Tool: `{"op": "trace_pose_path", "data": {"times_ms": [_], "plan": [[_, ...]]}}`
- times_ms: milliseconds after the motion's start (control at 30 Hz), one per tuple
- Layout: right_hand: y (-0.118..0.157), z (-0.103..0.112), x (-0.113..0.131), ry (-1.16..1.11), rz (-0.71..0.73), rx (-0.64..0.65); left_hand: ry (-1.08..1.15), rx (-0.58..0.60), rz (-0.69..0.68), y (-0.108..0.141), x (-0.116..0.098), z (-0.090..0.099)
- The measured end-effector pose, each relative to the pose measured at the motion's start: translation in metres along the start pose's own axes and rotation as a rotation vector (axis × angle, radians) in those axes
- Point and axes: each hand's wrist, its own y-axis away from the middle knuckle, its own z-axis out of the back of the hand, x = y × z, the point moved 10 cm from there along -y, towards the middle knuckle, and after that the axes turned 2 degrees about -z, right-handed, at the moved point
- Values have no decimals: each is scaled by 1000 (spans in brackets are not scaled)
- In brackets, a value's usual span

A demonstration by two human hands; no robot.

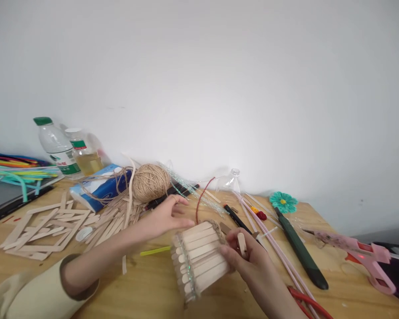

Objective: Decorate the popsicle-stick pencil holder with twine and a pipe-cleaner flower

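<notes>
A small box built of wooden craft sticks [201,252], trimmed with twine and a glittery strip, is tilted over the table's front. My right hand [249,257] grips its right edge between thumb and fingers; a short piece of craft stick [242,245] also shows among those fingers. My left hand [173,217] reaches out above and left of the box, fingers apart, holding nothing. Behind the box a dark red pipe cleaner [201,197] stands up in a curve; whether it is fixed to the box I cannot tell. A yellow-green pipe cleaner [155,251] lies under my left forearm.
At left lie loose craft sticks [49,230], a tissue pack [101,188], a twine ball [151,181] and two bottles [58,146]. Rightward are a teal flower [283,202], a dark green cutter-like tool [301,248], red-handled scissors or pliers [307,301] and a pink glue gun [362,254].
</notes>
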Motion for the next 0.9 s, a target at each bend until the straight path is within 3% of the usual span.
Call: {"op": "trace_pose_path", "data": {"times_ms": [67,167,233,300,400,533,633,767,900], "plan": [[3,0,-6,-76,-43,-22,-213,-128,-66,14,-23,9],[15,-16,-8,-150,-101,77,-619,-77,-215,43,-52,-15],[25,-24,5,-129,-39,142,-835,-105,-393,61,-68,-34],[36,-23,25,-53,103,154,-960,-107,-444,69,-65,-48],[45,-12,44,117,255,111,-1008,-31,-506,71,-58,-58],[34,0,36,313,248,73,-980,19,-624,77,-61,-51],[28,-3,35,459,347,73,-962,49,-708,83,-66,-48],[37,-2,49,569,557,-39,-935,14,-806,89,-78,-47],[43,0,51,607,554,-54,-1009,-68,-936,95,-92,-52]]}}
